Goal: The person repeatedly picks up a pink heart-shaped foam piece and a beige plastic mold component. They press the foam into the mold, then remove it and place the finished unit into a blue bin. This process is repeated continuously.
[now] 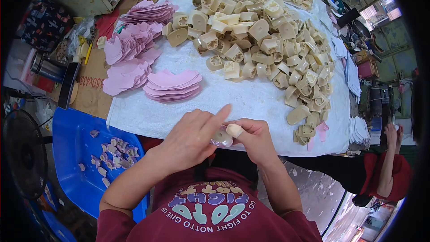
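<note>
Close to the table's front edge, my left hand (189, 138) and my right hand (259, 142) hold one small shoe heel (221, 139) between them. Its visible end is pale and its rim is glittery pink. The left index finger stretches over it while the other fingers curl around its side. On my right thumb, which presses the heel, there is a beige finger cover. Ahead of my left hand lie pink cut material pieces (174, 86) in a fanned stack. Beyond, to the right, bare beige shoe heels (260, 31) form a large heap.
More pink stacks (130, 47) lie at the table's left on white cloth (215, 94). A blue basin (71, 152) holding several covered heels stands lower left, beside a black fan (24, 152). Another person (392, 175) works at the far right. A phone (68, 85) stands at left.
</note>
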### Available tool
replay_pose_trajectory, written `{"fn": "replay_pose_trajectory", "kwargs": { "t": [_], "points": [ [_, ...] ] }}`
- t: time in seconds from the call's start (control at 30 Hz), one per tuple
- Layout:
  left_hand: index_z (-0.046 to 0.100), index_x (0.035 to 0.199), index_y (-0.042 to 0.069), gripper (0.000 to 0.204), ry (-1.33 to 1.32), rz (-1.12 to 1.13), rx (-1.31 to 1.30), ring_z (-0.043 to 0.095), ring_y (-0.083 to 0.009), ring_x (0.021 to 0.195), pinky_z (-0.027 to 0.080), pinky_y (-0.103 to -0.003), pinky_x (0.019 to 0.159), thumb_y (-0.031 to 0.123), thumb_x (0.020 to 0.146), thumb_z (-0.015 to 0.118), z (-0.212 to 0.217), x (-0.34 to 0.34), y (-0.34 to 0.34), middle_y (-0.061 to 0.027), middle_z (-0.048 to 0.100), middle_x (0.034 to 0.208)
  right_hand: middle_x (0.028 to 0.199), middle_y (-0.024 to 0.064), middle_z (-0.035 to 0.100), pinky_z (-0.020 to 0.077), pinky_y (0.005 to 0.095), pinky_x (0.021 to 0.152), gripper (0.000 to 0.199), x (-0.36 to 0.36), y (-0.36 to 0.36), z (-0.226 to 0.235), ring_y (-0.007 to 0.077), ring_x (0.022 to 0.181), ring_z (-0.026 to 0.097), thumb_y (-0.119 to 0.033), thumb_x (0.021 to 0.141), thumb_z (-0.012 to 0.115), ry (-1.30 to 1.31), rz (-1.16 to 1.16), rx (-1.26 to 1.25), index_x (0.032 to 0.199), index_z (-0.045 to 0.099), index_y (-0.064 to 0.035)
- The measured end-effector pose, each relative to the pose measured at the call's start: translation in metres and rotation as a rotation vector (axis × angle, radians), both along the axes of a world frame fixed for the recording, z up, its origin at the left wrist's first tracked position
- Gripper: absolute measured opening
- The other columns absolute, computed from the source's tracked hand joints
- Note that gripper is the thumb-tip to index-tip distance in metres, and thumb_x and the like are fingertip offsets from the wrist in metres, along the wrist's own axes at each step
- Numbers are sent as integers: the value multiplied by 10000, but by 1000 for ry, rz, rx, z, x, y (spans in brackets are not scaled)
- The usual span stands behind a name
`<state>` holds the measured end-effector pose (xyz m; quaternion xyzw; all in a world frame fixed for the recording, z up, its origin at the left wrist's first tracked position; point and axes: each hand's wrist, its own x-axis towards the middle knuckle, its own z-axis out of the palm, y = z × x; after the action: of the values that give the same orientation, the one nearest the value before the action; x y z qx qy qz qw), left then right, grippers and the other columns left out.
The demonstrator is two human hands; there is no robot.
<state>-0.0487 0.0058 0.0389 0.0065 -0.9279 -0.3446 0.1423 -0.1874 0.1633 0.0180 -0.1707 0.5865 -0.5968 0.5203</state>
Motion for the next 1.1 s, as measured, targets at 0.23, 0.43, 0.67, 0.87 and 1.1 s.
{"fn": "replay_pose_trajectory", "kwargs": {
  "t": [0.23, 0.43, 0.67, 0.87, 1.1],
  "points": [
    [585, 1066, 37, 509, 47, 11, -35, 557, -299, 776, 443, -390, 691, 105, 599, 778, 9, 1, 1, -98, 541, 850, 939, 65, 693, 530, 241, 742, 170, 0, 9, 5, 101, 837, 635, -64, 908, 617, -1, -16, -142, 1029, 683, 35],
    [579, 971, 45, 444, 48, 125, -63, 586, -288, 687, 453, -386, 600, 148, 591, 784, 8, -6, 7, -93, 569, 769, 951, 55, 695, 507, 236, 758, 192, 11, -1, 18, 88, 842, 623, -63, 929, 577, 508, -24, -80, 1067, 676, 28],
    [556, 933, 47, 414, 56, 259, 16, 607, -235, 530, 470, -334, 492, 176, 617, 789, -1, -8, 20, -74, 589, 634, 951, 51, 692, 501, 257, 791, 220, 13, -3, 17, 101, 864, 618, -92, 948, 553, 369, -89, -155, 1097, 662, 26],
    [518, 928, 40, 401, -29, 411, 253, 628, -283, 518, 490, -374, 485, 223, 667, 761, -5, -15, 28, -106, 607, 612, 949, 54, 684, 491, 246, 784, 263, 2, -7, 9, 88, 860, 607, -155, 976, 522, 167, -118, -151, 1119, 657, 20],
    [518, 916, 27, 406, -43, 512, 215, 628, -253, 501, 485, -343, 472, 215, 667, 778, -11, -24, 30, -104, 597, 600, 966, 49, 657, 470, 235, 789, 285, 13, -18, 7, 77, 869, 577, -165, 994, 487, 148, -217, -112, 1164, 627, 14]
  ]
}}
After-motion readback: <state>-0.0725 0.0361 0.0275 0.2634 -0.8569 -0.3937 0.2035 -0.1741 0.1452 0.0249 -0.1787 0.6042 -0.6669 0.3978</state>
